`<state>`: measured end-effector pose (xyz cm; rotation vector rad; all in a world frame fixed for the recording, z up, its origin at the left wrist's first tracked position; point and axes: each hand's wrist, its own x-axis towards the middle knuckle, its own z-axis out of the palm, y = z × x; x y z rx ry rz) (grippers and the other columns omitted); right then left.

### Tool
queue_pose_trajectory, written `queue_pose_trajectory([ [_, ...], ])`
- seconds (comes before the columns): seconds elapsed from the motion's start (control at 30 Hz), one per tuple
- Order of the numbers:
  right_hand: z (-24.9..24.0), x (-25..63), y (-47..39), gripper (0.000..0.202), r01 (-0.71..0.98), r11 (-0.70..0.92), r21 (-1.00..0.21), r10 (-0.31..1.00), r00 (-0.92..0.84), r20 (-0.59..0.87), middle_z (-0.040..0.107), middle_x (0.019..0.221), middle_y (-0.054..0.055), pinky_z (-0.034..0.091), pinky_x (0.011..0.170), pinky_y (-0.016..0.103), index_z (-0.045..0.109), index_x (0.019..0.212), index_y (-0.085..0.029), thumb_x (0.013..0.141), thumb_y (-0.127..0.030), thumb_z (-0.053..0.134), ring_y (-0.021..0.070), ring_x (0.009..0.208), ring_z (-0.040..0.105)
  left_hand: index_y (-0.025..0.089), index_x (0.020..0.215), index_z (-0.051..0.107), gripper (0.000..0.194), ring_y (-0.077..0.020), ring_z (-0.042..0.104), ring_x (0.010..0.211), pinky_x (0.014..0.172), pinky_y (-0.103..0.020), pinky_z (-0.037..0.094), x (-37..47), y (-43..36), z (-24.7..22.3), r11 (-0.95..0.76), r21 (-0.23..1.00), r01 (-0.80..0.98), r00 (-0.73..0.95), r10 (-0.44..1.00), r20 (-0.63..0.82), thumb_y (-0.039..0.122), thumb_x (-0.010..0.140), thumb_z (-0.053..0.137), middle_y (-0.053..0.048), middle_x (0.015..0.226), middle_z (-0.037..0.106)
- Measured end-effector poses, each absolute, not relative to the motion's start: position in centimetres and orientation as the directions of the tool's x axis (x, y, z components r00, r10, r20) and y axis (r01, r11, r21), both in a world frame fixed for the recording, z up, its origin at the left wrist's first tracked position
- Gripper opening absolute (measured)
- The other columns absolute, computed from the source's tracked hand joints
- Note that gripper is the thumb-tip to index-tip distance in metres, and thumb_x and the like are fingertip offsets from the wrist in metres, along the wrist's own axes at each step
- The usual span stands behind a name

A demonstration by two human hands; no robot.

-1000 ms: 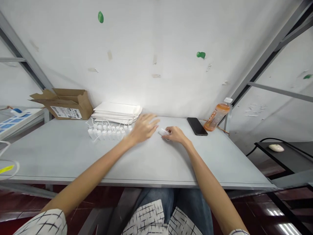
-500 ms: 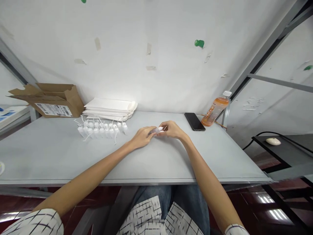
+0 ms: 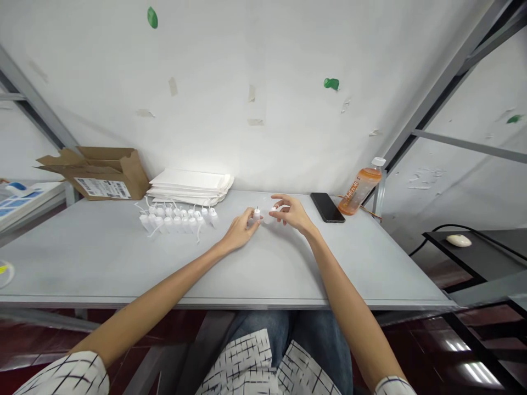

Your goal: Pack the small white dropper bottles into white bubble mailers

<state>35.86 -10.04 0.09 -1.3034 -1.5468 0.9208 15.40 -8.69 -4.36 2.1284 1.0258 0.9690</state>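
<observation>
My left hand (image 3: 241,229), at the middle of the table, is closed round a small white bottle (image 3: 257,214) with a thin dark tip standing up. Just to its right, my right hand (image 3: 289,213) pinches a small white piece, seemingly a cap (image 3: 274,209), between thumb and a finger; its other fingers are spread. A faint clear loop or strip shows between the two hands, too blurred to make out. To the left, several similar small white bottles (image 3: 177,222) stand in rows, with white tails or straps sticking out from some.
Behind the rows lies a stack of white envelopes (image 3: 191,185), beside an opened cardboard box (image 3: 105,174). At the right are a black phone (image 3: 327,207) and a bottle of orange drink (image 3: 361,188) against the frame. A white wall rises behind the grey table (image 3: 263,277).
My hands have come apart slightly. The bottle in my left hand has gone from lying tilted to upright with its thin tip bare. My right fingers have spread. The view has shifted a little.
</observation>
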Motion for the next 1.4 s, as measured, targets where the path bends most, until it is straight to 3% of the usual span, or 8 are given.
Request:
queue_pose_trajectory([
  [0.13, -0.8, 35.5, -9.6, 0.038, 0.444, 0.165, -0.881, 0.986, -0.079, 0.145, 0.068, 0.088, 0.004, 0.042, 0.042, 0.02, 0.07, 0.107, -0.014, 0.07, -0.025, 0.073, 0.0091, 0.055, 0.058, 0.022, 0.096, 0.064, 0.02, -0.0244, 0.064, 0.097, 0.082, -0.036, 0.051, 14.9, -8.7, -4.9, -0.573, 0.629, 0.526, 0.362, 0.82, 0.443, 0.039, 0.086, 0.06, -0.009, 0.102, 0.069],
  [0.27, -1.5, 35.0, -9.5, 0.02, 0.473, 0.2, -0.858, 0.978, -0.147, 0.147, 0.067, 0.081, 0.004, 0.045, 0.046, 0.021, 0.069, 0.084, -0.015, 0.073, -0.031, 0.07, 0.0121, 0.06, 0.06, 0.021, 0.085, 0.066, 0.017, -0.0223, 0.063, 0.085, 0.077, -0.035, 0.051, 14.2, -8.3, -5.4, -0.566, 0.578, 0.588, 0.379, 0.824, 0.421, 0.037, 0.082, 0.063, -0.006, 0.089, 0.066],
  [0.53, -3.0, 33.4, -9.5, 0.021, 0.508, 0.248, -0.825, 0.956, -0.265, 0.124, 0.067, 0.084, 0.003, 0.045, 0.051, 0.02, 0.065, 0.085, -0.018, 0.076, -0.037, 0.067, 0.0158, 0.07, 0.063, 0.02, 0.076, 0.067, 0.016, -0.0208, 0.063, 0.076, 0.07, -0.032, 0.049, 13.8, -7.8, -5.0, -0.524, 0.575, 0.628, 0.348, 0.85, 0.395, 0.036, 0.08, 0.063, -0.005, 0.082, 0.069],
  [0.7, -3.0, 31.9, -9.7, 0.022, 0.537, 0.349, -0.768, 0.931, -0.293, 0.218, 0.07, 0.091, 0.001, 0.047, 0.069, 0.023, 0.069, 0.093, -0.019, 0.08, -0.036, 0.068, 0.0139, 0.072, 0.063, 0.019, 0.092, 0.074, 0.022, -0.0221, 0.064, 0.08, 0.069, -0.031, 0.047, 13.2, -8.0, -4.2, -0.477, 0.567, 0.672, 0.352, 0.879, 0.323, 0.034, 0.078, 0.065, -0.007, 0.09, 0.073],
  [0.9, -3.2, 31.4, -9.7, 0.023, 0.512, 0.304, -0.803, 0.949, -0.241, 0.205, 0.069, 0.09, 0.002, 0.044, 0.06, 0.023, 0.069, 0.09, -0.019, 0.08, -0.039, 0.068, 0.0112, 0.059, 0.059, 0.014, 0.096, 0.077, 0.041, -0.0259, 0.065, 0.085, 0.068, -0.032, 0.044, 11.9, -8.3, -2.0, -0.455, 0.442, 0.773, 0.352, 0.887, 0.299, 0.049, 0.073, 0.075, -0.011, 0.097, 0.074],
  [1.03, -3.5, 31.3, -9.4, 0.025, 0.474, 0.288, -0.832, 0.953, -0.227, 0.201, 0.067, 0.08, 0.001, 0.042, 0.056, 0.024, 0.069, 0.089, -0.018, 0.079, -0.04, 0.068, 0.0112, 0.053, 0.057, 0.017, 0.092, 0.077, 0.039, -0.0183, 0.062, 0.071, 0.063, -0.029, 0.041, 11.5, -9.0, -0.9, -0.557, 0.416, 0.719, 0.387, 0.818, 0.426, 0.052, 0.077, 0.075, -0.007, 0.091, 0.074],
  [1.2, -4.0, 30.8, -8.9, 0.031, 0.426, 0.306, -0.852, 0.949, -0.207, 0.238, 0.066, 0.081, 0.002, 0.042, 0.057, 0.025, 0.069, 0.089, -0.016, 0.079, -0.045, 0.068, 0.0108, 0.053, 0.055, 0.02, 0.075, 0.073, 0.031, -0.0097, 0.051, 0.054, 0.056, -0.025, 0.038, 11.0, -9.8, 0.6, -0.797, 0.301, 0.523, 0.43, 0.552, 0.715, 0.043, 0.092, 0.063, -0.002, 0.075, 0.072],
  [1.4, -4.8, 28.6, -8.0, 0.026, 0.504, 0.313, -0.805, 0.949, -0.142, 0.281, 0.066, 0.083, 0.001, 0.042, 0.061, 0.024, 0.071, 0.089, -0.018, 0.08, -0.043, 0.069, 0.0121, 0.062, 0.056, 0.018, 0.052, 0.058, 0.046, -0.0087, 0.047, 0.046, 0.049, -0.026, 0.034, 7.2, -8.8, 3.3, -0.768, 0.282, 0.576, 0.005, 0.348, 0.938, 0.037, 0.094, 0.061, 0.001, 0.05, 0.058],
])
